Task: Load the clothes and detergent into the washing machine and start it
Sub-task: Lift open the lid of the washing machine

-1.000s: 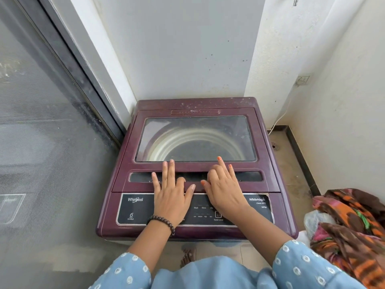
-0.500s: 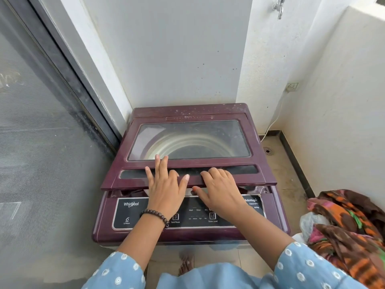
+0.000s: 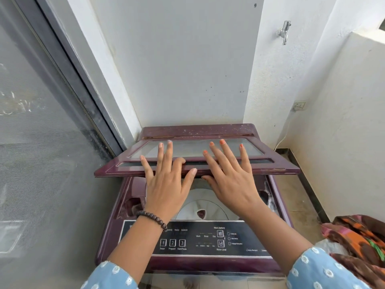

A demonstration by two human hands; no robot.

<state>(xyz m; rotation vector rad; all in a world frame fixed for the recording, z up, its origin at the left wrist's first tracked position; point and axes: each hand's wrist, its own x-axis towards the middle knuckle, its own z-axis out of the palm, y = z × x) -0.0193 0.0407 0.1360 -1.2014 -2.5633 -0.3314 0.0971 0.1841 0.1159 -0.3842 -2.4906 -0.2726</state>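
1. At the far left of the frame, one grey mesh sliding door is filling the side; nothing is touching it.
2. Left of centre, the left hand, wearing one dark beaded bracelet, is lying with spread fingers on top of the maroon glass-panelled lid, while its thumb is hooking under the front edge. It is pinching the lid loosely, not closing into a fist.
3. In the centre, the one maroon top-loading washing machine is standing half open; its pale drum is showing below the lid and is looking empty.
4. Right of centre, the right hand is pressing the lid in the same way, fingers wide, thumb under the edge.
5. I judge the lid is stiff, fairly light and fragile in its glass; the front frame edge is the best hold.
6. At the lower right, one pile of orange-brown patterned clothes is waiting; it is looking soft and light. I cannot see any detergent.
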